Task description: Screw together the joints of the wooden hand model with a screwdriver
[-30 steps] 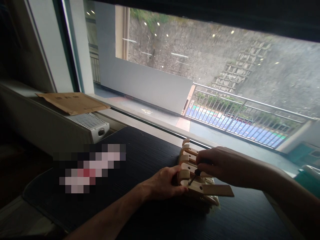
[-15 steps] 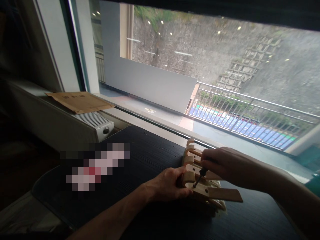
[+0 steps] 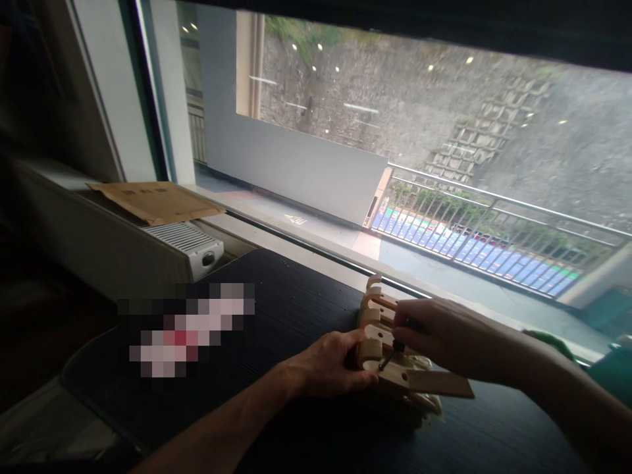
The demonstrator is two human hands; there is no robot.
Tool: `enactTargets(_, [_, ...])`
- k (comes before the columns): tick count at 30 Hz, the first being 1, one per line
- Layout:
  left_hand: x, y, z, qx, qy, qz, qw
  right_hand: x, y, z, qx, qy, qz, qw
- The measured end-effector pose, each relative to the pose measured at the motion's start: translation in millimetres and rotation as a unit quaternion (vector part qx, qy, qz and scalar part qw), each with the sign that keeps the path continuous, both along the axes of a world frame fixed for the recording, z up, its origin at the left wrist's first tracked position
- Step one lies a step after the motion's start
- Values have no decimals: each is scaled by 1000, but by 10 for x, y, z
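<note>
so the left hand is clamped on the left edge of the wooden piece, thumb and fingers right up against it, and the right hand is wrapped around the handle of a screwdriver, tip down on the nearest slat, beside its curved end. the wooden piece sits between both hands on the dark surface, by the window. container-wise there's one brown envelope lying flat next to a white vented unit, can't see what's inside, plus crinkly wrapping under the wood. counting: one screwdriver, one wooden piece, four curved ends showing.
</note>
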State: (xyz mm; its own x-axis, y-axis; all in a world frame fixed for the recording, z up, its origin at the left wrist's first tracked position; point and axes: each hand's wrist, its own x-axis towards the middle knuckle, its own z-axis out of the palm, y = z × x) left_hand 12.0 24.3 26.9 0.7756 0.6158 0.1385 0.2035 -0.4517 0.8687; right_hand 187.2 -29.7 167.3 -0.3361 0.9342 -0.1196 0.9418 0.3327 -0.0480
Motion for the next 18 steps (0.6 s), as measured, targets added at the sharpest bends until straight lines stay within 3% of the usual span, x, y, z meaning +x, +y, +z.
enactTargets(8, [2,-13,2,3,-3,1,1000,50,-29,90,-21,12,2,1000])
enactTargets(18, [3,-11,17,11,4,-6,1000,87,-9,9,-33,12,-1,999])
